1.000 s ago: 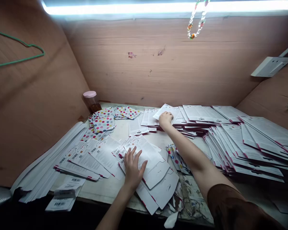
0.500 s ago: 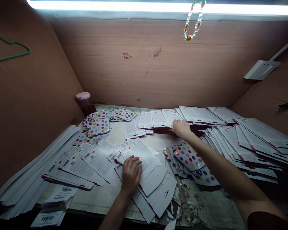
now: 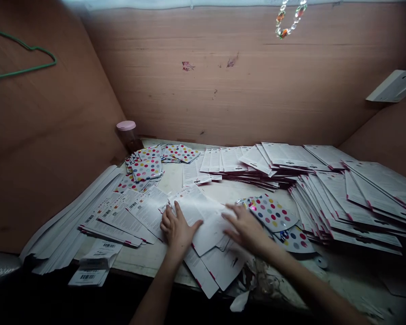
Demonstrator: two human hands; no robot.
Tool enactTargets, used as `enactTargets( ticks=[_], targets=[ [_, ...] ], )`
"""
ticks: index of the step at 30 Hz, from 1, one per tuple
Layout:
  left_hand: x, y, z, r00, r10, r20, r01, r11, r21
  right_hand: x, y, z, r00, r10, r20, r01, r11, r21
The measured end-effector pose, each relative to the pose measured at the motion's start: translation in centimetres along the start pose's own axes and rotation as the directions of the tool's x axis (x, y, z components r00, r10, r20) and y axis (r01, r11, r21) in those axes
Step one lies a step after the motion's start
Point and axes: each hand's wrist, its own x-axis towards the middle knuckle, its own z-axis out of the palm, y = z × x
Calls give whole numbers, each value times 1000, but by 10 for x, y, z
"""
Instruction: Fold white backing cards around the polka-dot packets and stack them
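In the head view, several white printed cardboard envelopes with red edge marks overlap in front of me. My left hand (image 3: 177,229) lies on the left side of the top envelope (image 3: 206,232), thumb and fingers spread. At that envelope's right side is my right hand (image 3: 246,226), slightly blurred, fingers apart; whether it touches the card I cannot tell. More envelopes (image 3: 122,221) with barcodes fan out left of my left hand. Just beyond my right hand are shiny polka-dot pouches (image 3: 274,213), partly covered by my arm.
Stacked envelopes (image 3: 325,158) line the back and right of the table. More dotted pouches (image 3: 147,169) lie back left beside a pink-lidded jar (image 3: 126,126). A paper stack (image 3: 67,225) leans along the left wall; a barcode label strip (image 3: 94,264) hangs at the front edge.
My right hand has come back from the rear row of envelopes to the near pile. My left hand has spread its fingers and thumb. The camera view has tilted down.
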Motion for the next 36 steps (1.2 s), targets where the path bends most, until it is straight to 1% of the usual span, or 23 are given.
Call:
enactTargets(
  ticks=[2,3,6,7,8,10,11,12,13,14,16,18,20,22,23,24,25,26,27,29,31,33,36],
  targets=[
    [12,-4,-10,999,-39,23,40,998,-43,-33,-25,16,999,-42,-6,42,960,276],
    [18,-7,-14,998,-58,40,61,995,-82,-45,-34,22,1000,-17,-24,25,920,392],
    [35,-14,-19,990,-102,94,118,975,-186,-62,-53,35,981,170,-93,-63,732,679],
    [40,-15,-19,988,-110,107,131,970,-206,-63,-57,40,963,253,-96,-89,632,770],
    [45,-17,-18,986,-114,119,138,965,-223,-63,-61,44,943,326,-71,-108,499,860],
    [53,-20,-14,982,-123,145,158,951,-265,-61,-69,53,912,407,45,-118,156,981],
    [57,-22,-12,980,-126,156,167,943,-288,-60,-72,57,905,410,111,-114,-17,993],
    [61,-24,-12,978,-130,164,177,933,-313,-60,-75,60,903,397,166,-109,-163,981],
    [64,-26,-12,976,-137,167,187,922,-339,-59,-78,63,899,385,209,-105,-274,956],
    [67,-27,-13,976,-147,162,198,908,-370,-58,-81,64,893,379,243,-103,-352,930],
    [68,-29,-21,977,-167,133,210,868,-450,-56,-86,62,877,374,301,-103,-466,879],
    [61,-28,-31,981,-156,114,194,800,-568,-53,-93,58,880,334,339,-98,-570,816],
    [43,-24,-42,987,-96,126,157,704,-693,-48,-100,52,896,296,332,-64,-653,755],
    [18,-18,-49,987,-15,157,137,579,-804,-43,-107,47,900,326,291,15,-689,725],
    [4,-15,-50,983,23,180,145,494,-857,-40,-109,46,892,363,269,61,-687,724],
    [-11,-13,-50,976,47,215,186,341,-922,-38,-111,46,879,404,252,102,-677,728],
    [-26,-11,-48,966,67,251,230,230,-946,-36,-111,45,863,442,242,134,-664,736],
    [-40,-11,-46,954,78,289,274,164,-948,-35,-111,46,846,474,246,150,-653,742],
    [-53,-10,-43,940,86,330,317,134,-939,-34,-109,46,826,497,266,151,-650,745],
    [-74,-12,-37,928,54,369,359,139,-923,-35,-104,44,779,526,340,132,-668,732],
    [-89,-15,-31,940,-23,340,340,145,-929,-38,-99,41,748,531,399,111,-692,713],
    [-97,-17,-27,955,-97,280,293,157,-943,-42,-95,36,759,501,415,77,-702,708],
    [-100,-19,-24,966,-155,209,239,220,-946,-45,-92,31,806,467,364,43,-660,750]
  ],
)
